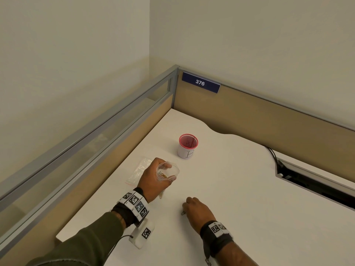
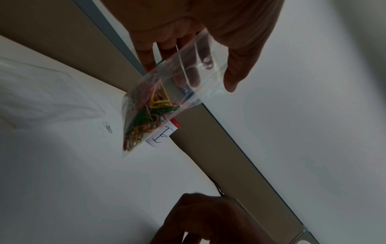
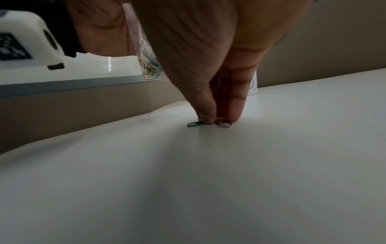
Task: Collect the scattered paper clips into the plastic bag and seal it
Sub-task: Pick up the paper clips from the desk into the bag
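1. Right hand (image 1: 197, 210) down at desk (image 1: 240, 189), near front edge; thumb and fingertips (image 3: 208, 118) curled in a pinch on a green paper clip (image 3: 195, 124), with a strand of yellow showing between the tips, possibly a second clip.
2. Green clip flat on desk, long axis running out leftward from under the thumb tip; free end clear of the fingers.
3. Left hand (image 1: 155, 179) raised off desk, gripping plastic bag (image 2: 167, 99) near its top, thumb one side, fingers the other; mouth held open, facing up; coloured clips (image 2: 146, 115) heaped in lower corner.
4. Key relation: bag mouth up, forward and left of right hand, well apart. Right hand nearer the clip by far.
5. Judged next: lift, carry up-left to mouth.
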`<state>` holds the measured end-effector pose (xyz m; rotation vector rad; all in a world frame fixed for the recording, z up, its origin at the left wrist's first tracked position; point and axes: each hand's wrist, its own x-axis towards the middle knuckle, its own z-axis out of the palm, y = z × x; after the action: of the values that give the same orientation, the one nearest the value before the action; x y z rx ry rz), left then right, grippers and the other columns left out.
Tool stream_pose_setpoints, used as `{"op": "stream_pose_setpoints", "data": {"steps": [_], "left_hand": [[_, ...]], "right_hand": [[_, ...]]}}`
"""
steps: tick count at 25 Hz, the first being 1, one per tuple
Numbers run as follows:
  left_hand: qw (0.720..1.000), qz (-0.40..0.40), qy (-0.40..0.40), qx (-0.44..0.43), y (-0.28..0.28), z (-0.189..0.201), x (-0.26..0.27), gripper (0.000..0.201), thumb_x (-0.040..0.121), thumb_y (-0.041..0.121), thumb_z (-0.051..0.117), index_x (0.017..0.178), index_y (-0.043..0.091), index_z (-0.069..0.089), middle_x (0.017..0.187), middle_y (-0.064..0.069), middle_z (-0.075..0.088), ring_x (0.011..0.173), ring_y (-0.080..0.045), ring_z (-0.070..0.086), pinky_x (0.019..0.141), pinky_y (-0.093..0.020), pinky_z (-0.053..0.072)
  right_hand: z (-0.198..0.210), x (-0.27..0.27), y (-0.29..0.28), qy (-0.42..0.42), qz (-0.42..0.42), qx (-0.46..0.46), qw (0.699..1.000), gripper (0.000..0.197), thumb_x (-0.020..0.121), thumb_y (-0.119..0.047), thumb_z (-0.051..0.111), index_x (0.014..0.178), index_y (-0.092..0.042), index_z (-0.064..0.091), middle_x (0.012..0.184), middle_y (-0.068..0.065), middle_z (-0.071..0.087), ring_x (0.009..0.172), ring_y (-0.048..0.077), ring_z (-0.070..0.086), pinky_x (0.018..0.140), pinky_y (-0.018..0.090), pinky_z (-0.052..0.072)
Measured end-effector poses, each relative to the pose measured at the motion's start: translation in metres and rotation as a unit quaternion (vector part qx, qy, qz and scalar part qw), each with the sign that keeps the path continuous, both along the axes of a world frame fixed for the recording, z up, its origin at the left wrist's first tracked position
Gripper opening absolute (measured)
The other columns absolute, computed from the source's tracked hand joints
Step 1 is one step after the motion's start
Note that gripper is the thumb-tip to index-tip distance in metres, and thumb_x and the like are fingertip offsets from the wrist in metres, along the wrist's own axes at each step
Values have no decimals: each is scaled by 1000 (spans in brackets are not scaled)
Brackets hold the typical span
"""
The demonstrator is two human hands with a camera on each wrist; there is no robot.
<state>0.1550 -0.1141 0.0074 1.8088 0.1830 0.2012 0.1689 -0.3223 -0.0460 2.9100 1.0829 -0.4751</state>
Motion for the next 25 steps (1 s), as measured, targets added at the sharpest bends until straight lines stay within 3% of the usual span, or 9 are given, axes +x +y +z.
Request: {"op": "stream_pose_setpoints", "data": {"steps": [7, 12, 16, 20, 22, 25], "left_hand": [[1000, 3, 0, 4, 1, 0, 0, 39, 78, 16, 81, 107, 21, 55, 116, 5, 64, 116, -7, 59, 85, -9, 44], [1000, 3, 4, 1, 1, -4, 2, 39, 78, 16, 81, 106, 23, 55, 115, 6, 64, 116, -8, 59, 91, -20, 49], [1000, -8, 3, 4, -4, -8, 3, 41, 77, 21, 82, 108, 25, 55, 114, 7, 64, 116, -9, 59, 95, -28, 52], [1000, -18, 5, 25, -9, -3, 5, 42, 79, 23, 81, 107, 30, 50, 110, 10, 62, 111, -8, 59, 86, -18, 49], [1000, -17, 1, 23, -7, -3, 6, 45, 77, 24, 82, 105, 34, 48, 107, 10, 61, 109, -12, 61, 87, -22, 50], [1000, -16, 1, 11, -3, -6, 5, 42, 77, 27, 82, 106, 33, 52, 112, 9, 63, 113, -13, 60, 92, -29, 53]], "right_hand": [[0, 20, -2, 28, -112, 46, 992, 21, 89, -12, 45, 102, -12, 61, 107, 8, 61, 101, 27, 56, 82, 33, 46], [58, 29, 4, -2, -185, 286, 940, 9, 84, -16, 61, 89, -20, 68, 85, -6, 62, 82, 14, 58, 72, 22, 45], [119, 29, 32, -37, -172, 439, 881, 7, 87, -19, 65, 90, -23, 69, 85, -12, 62, 81, 6, 57, 72, 17, 47], [137, 28, 54, -16, -132, 436, 890, 8, 89, -24, 64, 94, -24, 69, 86, -17, 58, 83, 4, 56, 73, 15, 47], [136, 27, 58, -5, -120, 420, 899, 8, 88, -27, 64, 94, -24, 69, 87, -15, 59, 82, 4, 56, 73, 16, 48], [136, 29, 48, -39, -131, 441, 887, 8, 88, -18, 64, 93, -21, 70, 86, -13, 59, 79, 2, 56, 70, 7, 43]]}}
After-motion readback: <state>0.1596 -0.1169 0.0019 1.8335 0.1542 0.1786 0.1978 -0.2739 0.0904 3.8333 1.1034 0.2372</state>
